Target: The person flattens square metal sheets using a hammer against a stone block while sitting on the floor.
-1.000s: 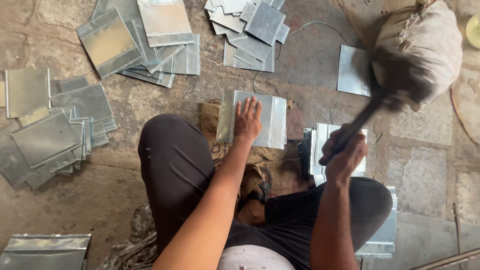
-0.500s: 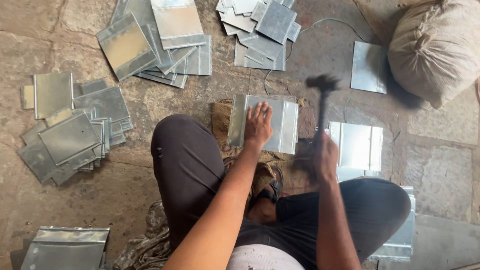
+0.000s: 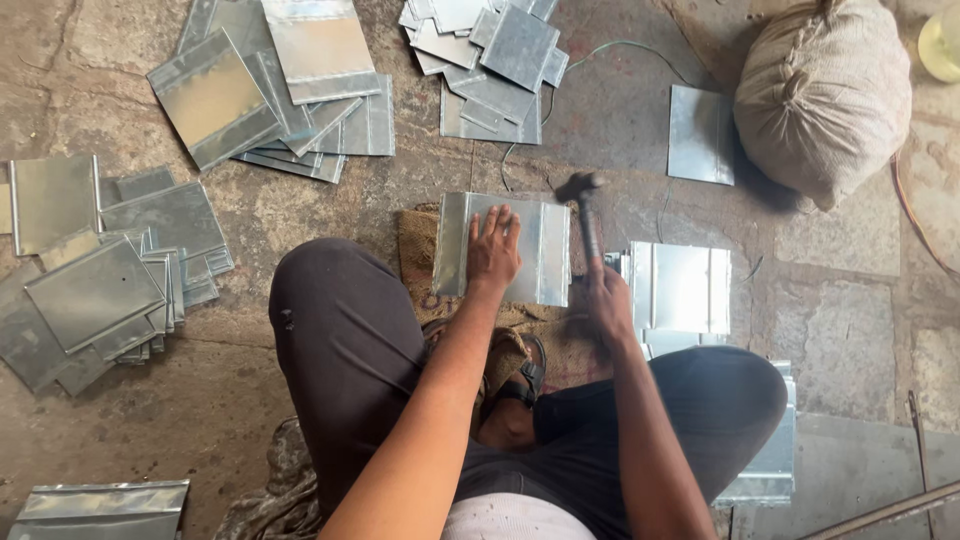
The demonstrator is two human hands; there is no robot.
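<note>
One slip is enough: your left hand [image 3: 493, 250] lies with fingers spread flat on the metal sheet [image 3: 503, 248] over the burlap, while your right hand [image 3: 607, 300], clamped on the hammer [image 3: 584, 215], swings just beside them.

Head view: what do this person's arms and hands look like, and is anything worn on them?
Both forearms are bare down to the wrists, with no sleeves showing in the frame. The left hand and the right hand are bare too: no gloves, and no watch, ring or band can be made out. The right hand is slightly blurred.
</note>
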